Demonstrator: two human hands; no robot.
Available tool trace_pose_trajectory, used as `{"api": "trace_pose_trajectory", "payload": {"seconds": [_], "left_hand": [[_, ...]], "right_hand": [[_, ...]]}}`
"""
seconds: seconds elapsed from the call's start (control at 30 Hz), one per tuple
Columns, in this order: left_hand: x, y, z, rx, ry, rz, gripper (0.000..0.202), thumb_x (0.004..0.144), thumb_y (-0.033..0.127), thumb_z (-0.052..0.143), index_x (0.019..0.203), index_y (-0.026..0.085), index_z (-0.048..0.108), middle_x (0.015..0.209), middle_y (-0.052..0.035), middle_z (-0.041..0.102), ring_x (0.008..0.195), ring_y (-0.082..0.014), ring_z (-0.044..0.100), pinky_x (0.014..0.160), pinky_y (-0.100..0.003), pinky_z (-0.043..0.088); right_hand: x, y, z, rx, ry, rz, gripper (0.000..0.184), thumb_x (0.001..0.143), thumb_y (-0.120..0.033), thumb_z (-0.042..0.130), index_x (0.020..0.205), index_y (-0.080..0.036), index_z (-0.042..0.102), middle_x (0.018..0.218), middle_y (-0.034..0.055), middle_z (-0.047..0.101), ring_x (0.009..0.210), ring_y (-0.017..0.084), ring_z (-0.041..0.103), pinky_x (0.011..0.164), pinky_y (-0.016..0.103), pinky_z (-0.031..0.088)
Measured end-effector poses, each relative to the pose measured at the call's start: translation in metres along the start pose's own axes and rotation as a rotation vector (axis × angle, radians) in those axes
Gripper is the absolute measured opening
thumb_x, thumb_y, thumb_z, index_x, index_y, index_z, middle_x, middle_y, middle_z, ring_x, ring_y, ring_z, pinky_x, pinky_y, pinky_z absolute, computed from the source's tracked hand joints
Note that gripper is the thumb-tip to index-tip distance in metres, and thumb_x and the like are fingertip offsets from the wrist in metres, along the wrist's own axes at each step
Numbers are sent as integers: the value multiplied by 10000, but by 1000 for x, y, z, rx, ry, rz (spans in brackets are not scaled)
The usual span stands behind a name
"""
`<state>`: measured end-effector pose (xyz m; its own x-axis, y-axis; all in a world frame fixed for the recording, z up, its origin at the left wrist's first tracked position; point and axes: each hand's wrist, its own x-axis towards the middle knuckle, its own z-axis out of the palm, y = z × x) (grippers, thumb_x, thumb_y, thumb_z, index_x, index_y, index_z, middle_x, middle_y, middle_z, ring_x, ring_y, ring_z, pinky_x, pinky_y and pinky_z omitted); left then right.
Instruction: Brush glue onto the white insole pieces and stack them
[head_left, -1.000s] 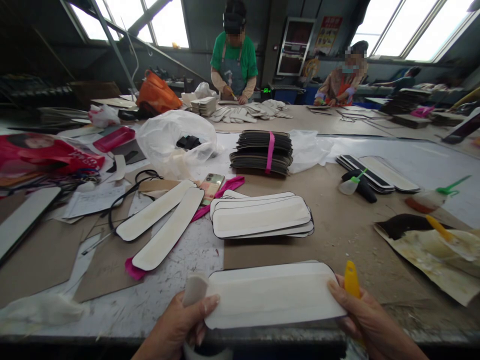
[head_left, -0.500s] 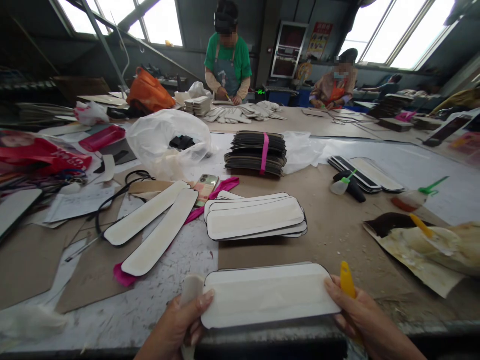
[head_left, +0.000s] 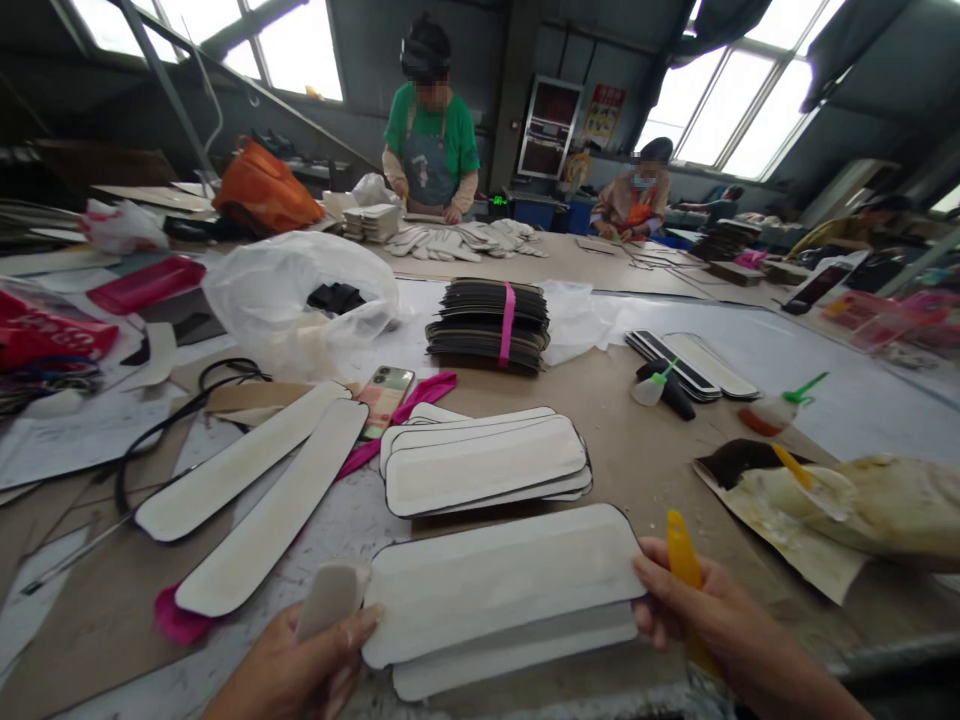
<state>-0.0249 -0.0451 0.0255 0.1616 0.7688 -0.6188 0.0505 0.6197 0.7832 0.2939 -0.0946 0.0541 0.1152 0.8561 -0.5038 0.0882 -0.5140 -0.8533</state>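
Note:
A long white panel (head_left: 502,575) with rounded corners and a dark edge is stretched between my two hands above the near table edge. Below it a second pale panel (head_left: 517,650) shows, partly covered. My left hand (head_left: 300,655) pinches the left end, and a pale flat strip (head_left: 332,600) also sits in its grip. At the right end, my right hand (head_left: 697,600) pinches the panel while keeping a yellow-handled tool (head_left: 684,560) in its palm; the tool's lower end is blurred. Just beyond lies a stack of similar white panels (head_left: 484,465).
Two loose panels (head_left: 277,510) lie left, near a phone (head_left: 386,400) and pink strip. Behind stands a dark stack (head_left: 487,325) tied in pink. Glue bottles (head_left: 784,405) and a stained glue wrap (head_left: 877,510) are right. Co-workers (head_left: 431,140) work across the table.
The held panel has tilted, its right end higher, and the second panel beneath it now shows. The pale strip in my left hand leans further over. The whole view has shifted slightly.

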Motion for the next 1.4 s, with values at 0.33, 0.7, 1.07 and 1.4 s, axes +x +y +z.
{"api": "trace_pose_trajectory", "payload": {"seconds": [0.33,0.7,1.07,1.4], "left_hand": [[34,54,-2,-76,237,265,472,544,451,735,843,127,567,394,99,392,367,-39,300,371,-141,205],[7,-18,7,133,346,82,440,527,459,685,789,110,625,403,48,476,373,-93,369,388,-199,254],[4,-32,36,241,74,48,291,627,452,556,521,203,448,300,79,384,320,-85,325,393,-214,257],[-14,-36,42,182,-64,8,401,722,420,488,416,161,469,346,13,453,354,-73,370,416,-202,259]], "right_hand": [[70,-46,-8,-397,311,-208,327,787,-457,463,917,-163,522,688,2,602,473,106,519,438,225,418],[24,4,-18,-1149,390,-400,320,867,-421,344,711,-222,540,580,30,611,545,200,594,524,288,370],[10,64,-14,-1101,431,-312,292,856,-413,362,730,-224,545,603,41,630,569,226,618,535,313,426],[-31,-1,67,-333,434,-631,402,882,-525,314,804,-226,572,760,19,566,614,144,522,537,247,418]]}}
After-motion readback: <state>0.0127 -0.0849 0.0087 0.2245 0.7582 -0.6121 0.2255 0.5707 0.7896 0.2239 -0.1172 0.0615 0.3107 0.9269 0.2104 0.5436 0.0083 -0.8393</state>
